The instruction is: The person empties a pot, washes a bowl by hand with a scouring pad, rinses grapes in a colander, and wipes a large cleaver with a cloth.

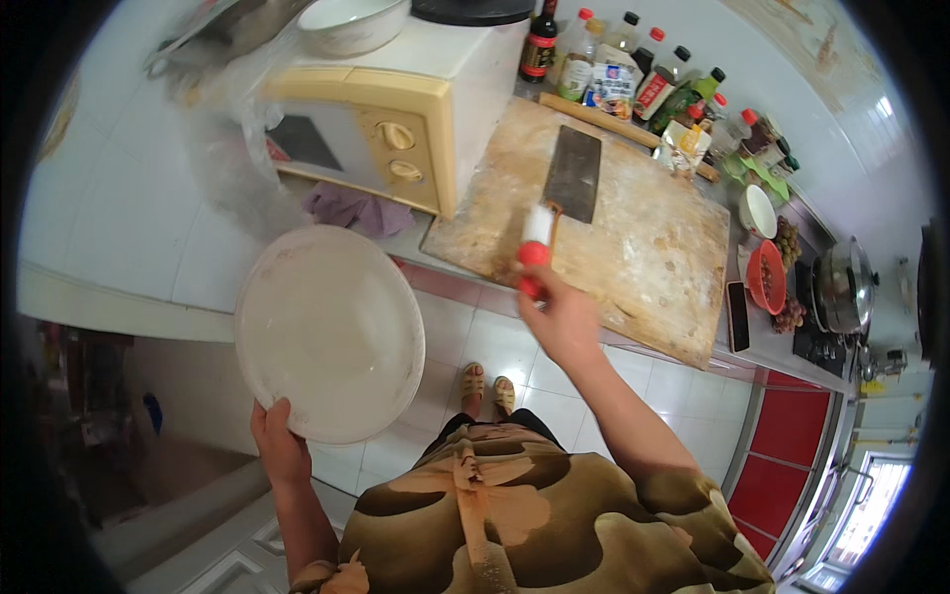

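Note:
My left hand [282, 438] grips the lower rim of a large, round, pale plate [330, 334], thumb on its face; the plate is tilted and shows no food. My right hand [560, 315] is closed around the red handle of a brush-like tool [534, 256] with a white head, blurred, above the near edge of a floured wooden board [646, 245]. Beyond the tool, a dark rectangular cleaver blade [575, 171] lies flat on the board. A wooden rolling pin [601, 120] rests along the board's far edge.
A cream microwave oven [415, 141] stands left of the board, a purple cloth [360, 209] below it. Bottles [657, 89] line the wall. To the right are a white bowl [758, 211], a red basket [766, 276], a phone [738, 315] and a steel pot [842, 286] on the stove.

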`<action>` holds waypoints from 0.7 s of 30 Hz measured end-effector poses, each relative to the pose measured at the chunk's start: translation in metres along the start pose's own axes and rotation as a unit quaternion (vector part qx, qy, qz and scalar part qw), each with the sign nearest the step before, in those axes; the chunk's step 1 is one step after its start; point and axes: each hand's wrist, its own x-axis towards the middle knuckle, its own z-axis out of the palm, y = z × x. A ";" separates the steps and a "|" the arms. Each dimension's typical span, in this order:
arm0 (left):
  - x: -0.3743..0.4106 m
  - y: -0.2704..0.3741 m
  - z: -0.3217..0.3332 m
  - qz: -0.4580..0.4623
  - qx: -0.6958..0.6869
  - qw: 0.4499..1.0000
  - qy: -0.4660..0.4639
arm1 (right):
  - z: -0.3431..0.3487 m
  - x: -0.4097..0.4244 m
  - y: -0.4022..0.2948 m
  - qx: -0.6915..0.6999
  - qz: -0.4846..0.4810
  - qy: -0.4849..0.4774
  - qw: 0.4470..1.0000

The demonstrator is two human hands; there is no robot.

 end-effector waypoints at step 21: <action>0.031 0.036 -0.017 -0.026 0.031 0.999 -0.031 | 0.086 -0.102 0.005 0.172 -0.122 -0.019 0.977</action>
